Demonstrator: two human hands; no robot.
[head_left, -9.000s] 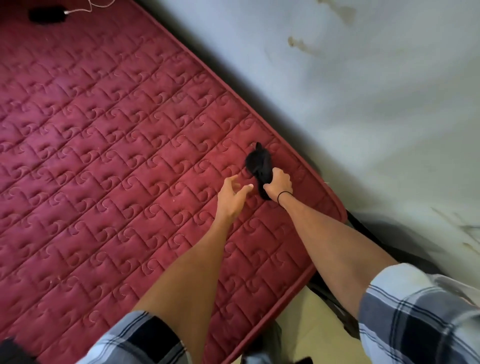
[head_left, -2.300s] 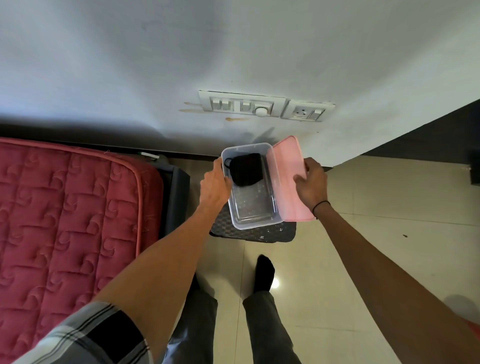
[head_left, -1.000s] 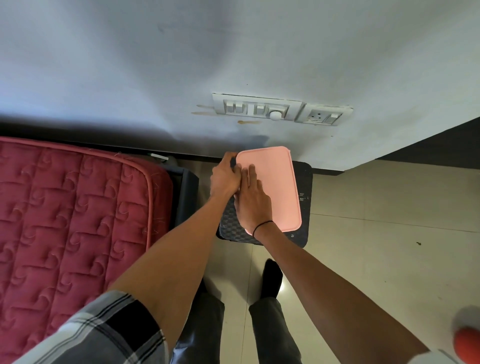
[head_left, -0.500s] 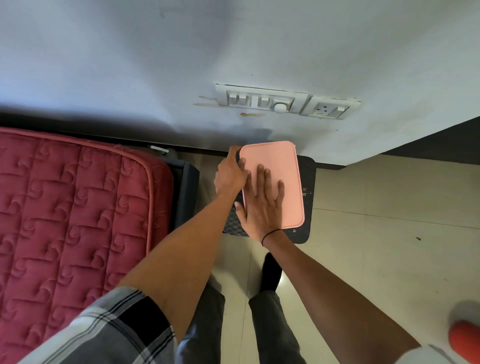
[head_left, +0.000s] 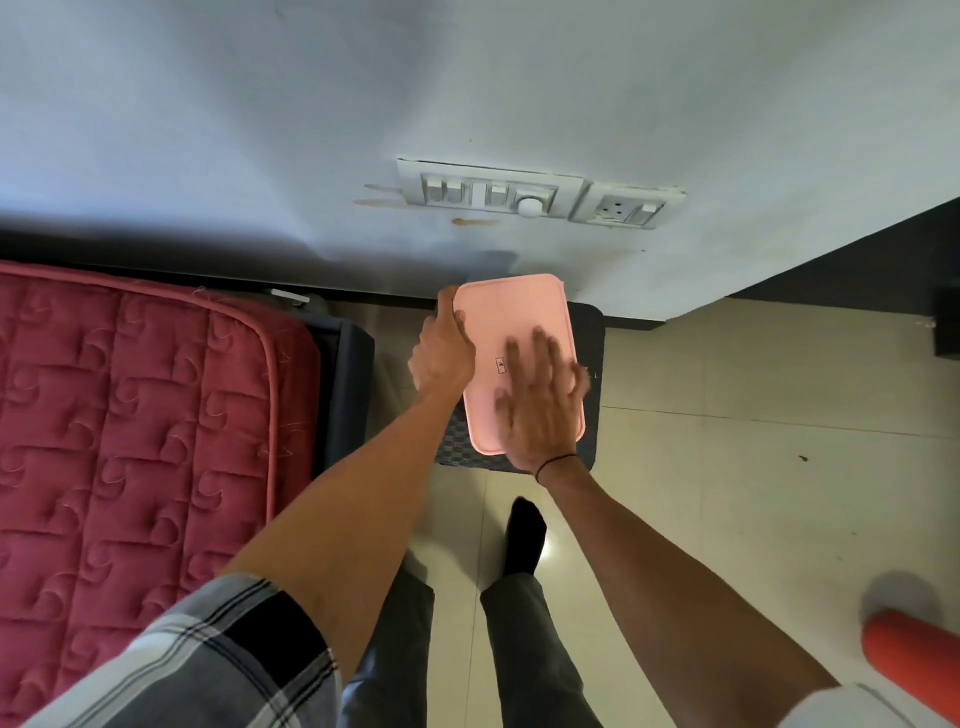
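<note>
A pink lid (head_left: 511, 317) lies flat on top of a plastic box, which it hides. The box stands on a dark woven stool (head_left: 592, 338) against the wall. My left hand (head_left: 441, 353) grips the box's left edge, fingers curled round it. My right hand (head_left: 540, 405) presses flat on the near half of the lid with straight, spread fingers. The black cloth put in the box earlier is out of sight under the lid.
A red quilted mattress (head_left: 130, 426) on a dark frame fills the left. A white switch panel (head_left: 535, 195) sits on the wall above the stool. My legs and a black sock (head_left: 524, 535) stand on the tiled floor. An orange object (head_left: 909, 654) lies at the lower right.
The pink lid went from held open beside the box to flat on it. My right hand has slid right along the lid, still pressing; my left hand keeps its grip.
</note>
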